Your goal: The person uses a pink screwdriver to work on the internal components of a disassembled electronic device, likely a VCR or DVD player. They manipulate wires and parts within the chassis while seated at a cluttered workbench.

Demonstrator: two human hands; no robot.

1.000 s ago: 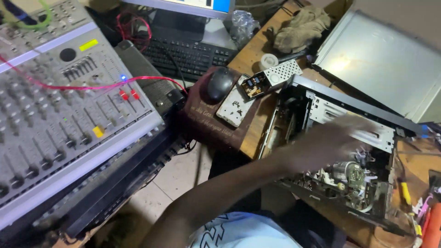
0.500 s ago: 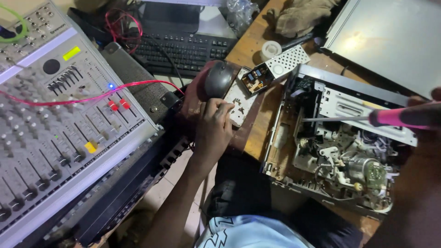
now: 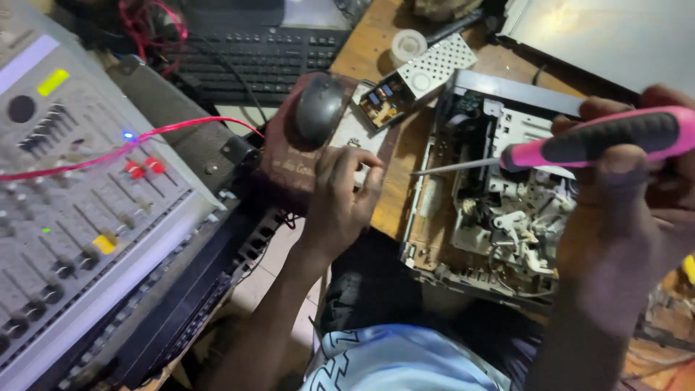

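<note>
Mid-repair at a crowded bench: right hand (image 3: 622, 217) clamped on a pink-handled screwdriver (image 3: 601, 137), tip toward nine o'clock above the opened player chassis (image 3: 499, 224); left hand (image 3: 344, 195) curled, pinching something small at the maroon pad (image 3: 289, 163), below the mouse (image 3: 318, 108). Likely fetching a screw; seating it calls for a steady tip.
</note>
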